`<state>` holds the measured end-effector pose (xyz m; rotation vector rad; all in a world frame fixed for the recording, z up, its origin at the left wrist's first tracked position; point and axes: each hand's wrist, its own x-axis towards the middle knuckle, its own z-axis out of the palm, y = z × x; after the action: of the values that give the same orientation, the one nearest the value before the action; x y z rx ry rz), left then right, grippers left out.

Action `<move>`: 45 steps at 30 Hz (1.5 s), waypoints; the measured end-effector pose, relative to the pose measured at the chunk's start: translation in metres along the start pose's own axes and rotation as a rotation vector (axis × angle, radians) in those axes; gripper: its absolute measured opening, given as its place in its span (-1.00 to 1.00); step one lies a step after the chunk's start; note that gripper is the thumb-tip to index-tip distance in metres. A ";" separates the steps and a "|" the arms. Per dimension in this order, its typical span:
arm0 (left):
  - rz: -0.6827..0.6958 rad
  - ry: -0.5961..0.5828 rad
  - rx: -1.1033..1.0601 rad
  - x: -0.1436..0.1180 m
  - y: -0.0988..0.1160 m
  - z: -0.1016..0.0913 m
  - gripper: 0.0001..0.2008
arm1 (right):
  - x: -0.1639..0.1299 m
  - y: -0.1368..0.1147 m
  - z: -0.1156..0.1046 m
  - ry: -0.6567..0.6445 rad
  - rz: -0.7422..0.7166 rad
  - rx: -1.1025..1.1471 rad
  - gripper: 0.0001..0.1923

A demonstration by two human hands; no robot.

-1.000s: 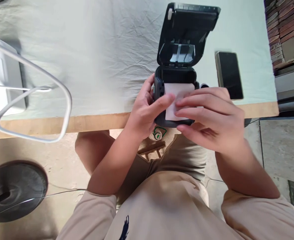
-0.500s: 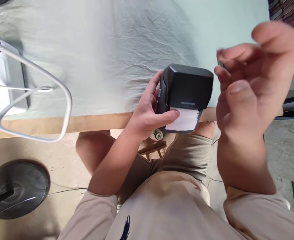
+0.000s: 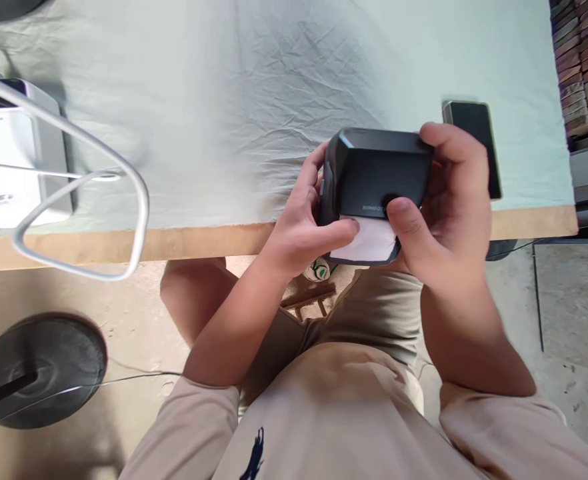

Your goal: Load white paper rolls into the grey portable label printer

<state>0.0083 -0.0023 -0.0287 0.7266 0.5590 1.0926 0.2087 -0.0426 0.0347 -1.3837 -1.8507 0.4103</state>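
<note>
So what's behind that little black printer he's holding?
Behind the black printer lies wrinkled pale cloth and a dark phone, partly covered by the right hand. The table directly beneath the printer is hidden.

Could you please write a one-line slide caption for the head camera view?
Left hand and right hand grip a closed black plastic label printer, white paper strip protruding, at the table edge.

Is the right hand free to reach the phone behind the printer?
Probably not as things stand: the right hand is wrapped around the printer. The phone lies just beyond its fingers, with nothing between.
</note>
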 end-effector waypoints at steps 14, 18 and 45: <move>0.073 0.090 0.049 -0.007 0.008 0.024 -0.15 | 0.010 0.016 -0.012 -0.060 -0.057 0.063 -0.34; 0.054 0.103 -0.014 -0.007 0.008 0.024 -0.24 | 0.010 0.036 -0.022 0.170 -0.227 -0.042 -0.48; -0.038 0.206 -0.114 -0.006 0.020 0.033 -0.16 | 0.034 0.131 0.010 0.221 -0.032 -0.106 -0.13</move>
<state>0.0179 -0.0109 0.0080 0.5054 0.6776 1.1614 0.2853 0.0373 -0.0445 -1.4069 -1.7305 0.1382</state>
